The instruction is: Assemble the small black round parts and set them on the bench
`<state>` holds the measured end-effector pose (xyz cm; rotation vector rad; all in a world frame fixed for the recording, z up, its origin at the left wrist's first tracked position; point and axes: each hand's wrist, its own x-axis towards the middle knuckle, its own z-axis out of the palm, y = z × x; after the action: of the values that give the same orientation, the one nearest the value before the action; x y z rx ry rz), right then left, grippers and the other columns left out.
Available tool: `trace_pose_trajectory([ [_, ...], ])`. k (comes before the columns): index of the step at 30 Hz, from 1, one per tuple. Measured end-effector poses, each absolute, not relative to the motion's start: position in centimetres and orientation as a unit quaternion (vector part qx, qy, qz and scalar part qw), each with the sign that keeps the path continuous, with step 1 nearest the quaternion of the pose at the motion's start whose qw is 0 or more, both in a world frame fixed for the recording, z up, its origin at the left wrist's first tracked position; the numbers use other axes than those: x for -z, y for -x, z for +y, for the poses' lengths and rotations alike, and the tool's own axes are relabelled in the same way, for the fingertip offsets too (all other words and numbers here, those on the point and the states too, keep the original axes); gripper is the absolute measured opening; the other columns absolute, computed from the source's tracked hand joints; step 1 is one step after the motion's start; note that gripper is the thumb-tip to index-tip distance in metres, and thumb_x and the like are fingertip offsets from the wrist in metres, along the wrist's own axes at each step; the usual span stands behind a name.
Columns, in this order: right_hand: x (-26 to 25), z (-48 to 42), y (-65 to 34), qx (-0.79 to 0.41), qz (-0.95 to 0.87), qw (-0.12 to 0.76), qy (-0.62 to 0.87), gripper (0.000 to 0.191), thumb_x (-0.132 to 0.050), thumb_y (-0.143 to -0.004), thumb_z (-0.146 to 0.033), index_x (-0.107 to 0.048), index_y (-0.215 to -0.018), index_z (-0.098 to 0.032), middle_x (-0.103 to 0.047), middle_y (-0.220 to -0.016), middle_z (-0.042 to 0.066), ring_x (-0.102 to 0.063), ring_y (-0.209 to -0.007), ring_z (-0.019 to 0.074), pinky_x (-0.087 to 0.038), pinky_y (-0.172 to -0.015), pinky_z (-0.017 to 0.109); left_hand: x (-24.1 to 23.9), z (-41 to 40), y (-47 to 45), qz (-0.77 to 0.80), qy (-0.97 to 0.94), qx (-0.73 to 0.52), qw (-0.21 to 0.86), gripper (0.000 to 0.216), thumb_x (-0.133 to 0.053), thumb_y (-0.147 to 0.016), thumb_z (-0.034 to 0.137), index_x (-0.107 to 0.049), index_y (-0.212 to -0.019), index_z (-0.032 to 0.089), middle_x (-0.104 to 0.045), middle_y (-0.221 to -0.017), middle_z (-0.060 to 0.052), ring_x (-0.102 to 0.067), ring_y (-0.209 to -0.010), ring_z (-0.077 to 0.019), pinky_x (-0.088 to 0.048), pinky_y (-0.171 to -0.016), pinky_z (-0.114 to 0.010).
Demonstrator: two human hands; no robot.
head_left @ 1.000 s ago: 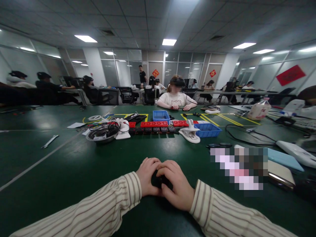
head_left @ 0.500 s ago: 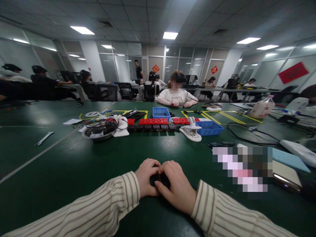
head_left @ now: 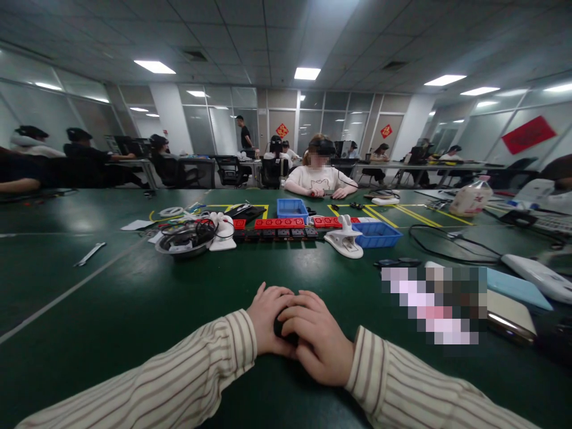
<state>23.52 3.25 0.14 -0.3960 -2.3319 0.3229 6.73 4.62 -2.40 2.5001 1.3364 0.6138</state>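
Note:
Both striped-sleeved arms reach in from below and meet over the green table [head_left: 179, 333]. Between the palms sits a small, rounded black object [head_left: 280, 326], mostly covered, so its kind cannot be made out. My left hand [head_left: 266, 316] curls around its left side, thumb low and fingers over the top. From the right, my right hand [head_left: 322, 339] wraps it, with bent fingers lying across its upper face and towards the left hand. The fingertips of the two hands touch or nearly touch.
Farther off stand a metal bowl of cables [head_left: 185, 244], red power strips [head_left: 279, 224], a white clip base [head_left: 346, 241] and a blue bin [head_left: 378, 234]. A wrench [head_left: 90, 254] lies left, a power bank-like slab [head_left: 512, 313] right. A person [head_left: 319, 176] sits opposite.
My right hand's fingers have shifted from gripping the black object's sides to lying across its top, covering more of it. The left fingers have straightened slightly. The view has tilted a little.

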Motion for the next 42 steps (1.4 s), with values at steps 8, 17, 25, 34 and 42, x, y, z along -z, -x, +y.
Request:
trace_pose_trajectory([
  [8,0.4,3.7,-23.3,-0.139,-0.864,0.346,0.339,0.021,-0.052,-0.078,-0.031,-0.051,-0.093,-0.016,-0.054,-0.088,0.007,-0.046,-0.083,0.0219,-0.038,-0.076,0.039,2.5,4.3,-6.7,0.455,-0.855,-0.228,0.103,0.053,-0.074,-0.049,0.053,-0.058,-0.087,0.019,-0.056,-0.093,-0.004,-0.052,-0.093,-0.0254,-0.011,-0.100,-0.060],
  [17,0.5,4.1,-23.3,-0.143,-0.886,0.297,0.327,0.010,-0.052,-0.078,-0.022,-0.055,-0.085,-0.016,-0.053,-0.082,0.005,-0.045,-0.080,0.0199,-0.037,-0.072,0.036,2.7,5.1,-6.2,0.435,-0.860,-0.209,0.165,0.041,-0.074,-0.055,0.043,-0.061,-0.087,0.020,-0.057,-0.095,-0.003,-0.052,-0.093,-0.0239,-0.021,-0.099,-0.055],
  [25,0.3,3.9,-23.3,-0.159,-0.918,0.316,0.177,0.024,-0.038,-0.067,-0.010,-0.058,-0.078,-0.018,-0.059,-0.076,0.004,-0.047,-0.082,0.0193,-0.036,-0.078,0.037,2.9,5.6,-5.9,0.414,-0.876,-0.189,0.160,0.031,-0.076,-0.055,0.039,-0.065,-0.079,0.022,-0.056,-0.100,-0.003,-0.050,-0.097,-0.0250,-0.026,-0.096,-0.051],
  [34,0.0,3.6,-23.6,-0.162,-0.876,0.365,0.269,0.023,-0.046,-0.077,-0.027,-0.051,-0.096,-0.016,-0.055,-0.094,0.008,-0.047,-0.088,0.0218,-0.037,-0.081,0.039,2.2,4.3,-6.8,0.458,-0.855,-0.205,0.133,0.073,-0.074,-0.049,0.053,-0.051,-0.109,0.018,-0.055,-0.106,-0.008,-0.049,-0.102,-0.0287,-0.012,-0.100,-0.061],
  [42,0.8,4.1,-23.3,-0.142,-0.876,0.298,0.353,0.016,-0.057,-0.077,-0.031,-0.052,-0.080,-0.016,-0.052,-0.079,0.003,-0.045,-0.076,0.0190,-0.036,-0.070,0.034,2.2,3.9,-7.0,0.449,-0.862,-0.208,0.109,0.042,-0.069,-0.059,0.040,-0.059,-0.094,0.018,-0.057,-0.094,-0.005,-0.053,-0.093,-0.0237,-0.010,-0.102,-0.058],
])
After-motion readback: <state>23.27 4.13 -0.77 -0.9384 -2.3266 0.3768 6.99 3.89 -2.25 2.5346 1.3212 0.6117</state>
